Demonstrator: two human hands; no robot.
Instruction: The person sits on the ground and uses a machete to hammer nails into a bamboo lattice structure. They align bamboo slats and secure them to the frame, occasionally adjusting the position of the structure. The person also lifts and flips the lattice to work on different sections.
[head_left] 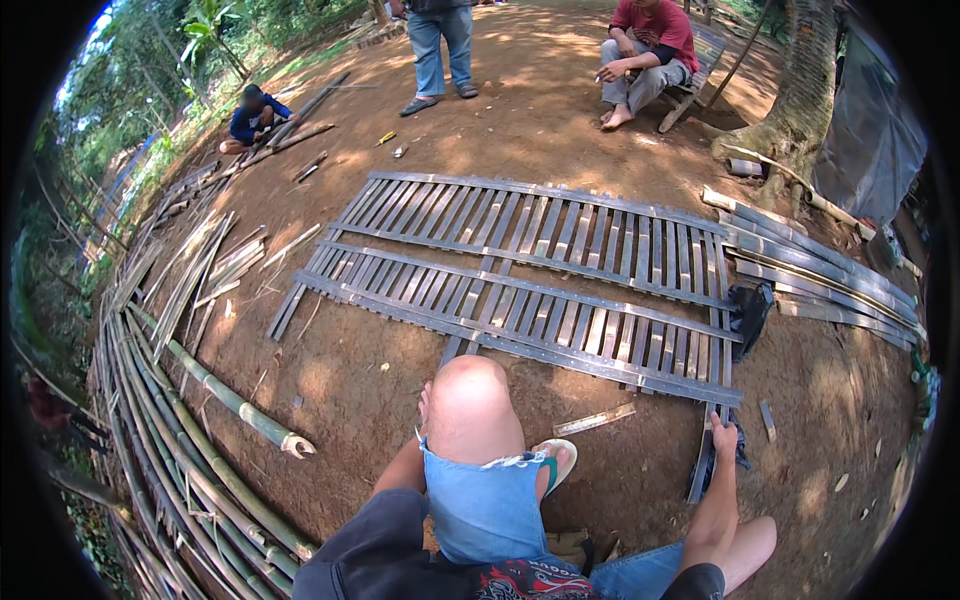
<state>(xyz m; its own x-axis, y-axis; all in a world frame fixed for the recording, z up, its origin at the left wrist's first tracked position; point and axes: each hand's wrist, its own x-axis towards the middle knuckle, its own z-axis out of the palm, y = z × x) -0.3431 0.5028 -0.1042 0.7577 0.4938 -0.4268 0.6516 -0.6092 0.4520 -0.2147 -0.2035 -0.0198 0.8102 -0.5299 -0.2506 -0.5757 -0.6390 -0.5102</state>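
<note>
A large panel of split bamboo slats (600, 262) lies on the ground in front of me, its many short strips crossed by long dark rails. My right hand (724, 440) is at the panel's near right corner, closed around a bamboo slat (697, 482) that sticks out toward me. Something black, like plastic, shows beside and below that hand. My left hand (425, 404) is beside my bent knee (472, 400), which hides most of its fingers, so I cannot tell whether it holds anything. Another black plastic bag (750, 318) lies against the panel's right edge.
Long green bamboo poles (205, 450) lie to my left, with split strips (205, 265) beyond. More split bamboo (820, 265) is stacked at right near a tree trunk (805, 100). A standing person (440, 50), a seated person (650, 60) and a crouching person (255, 118) are farther off.
</note>
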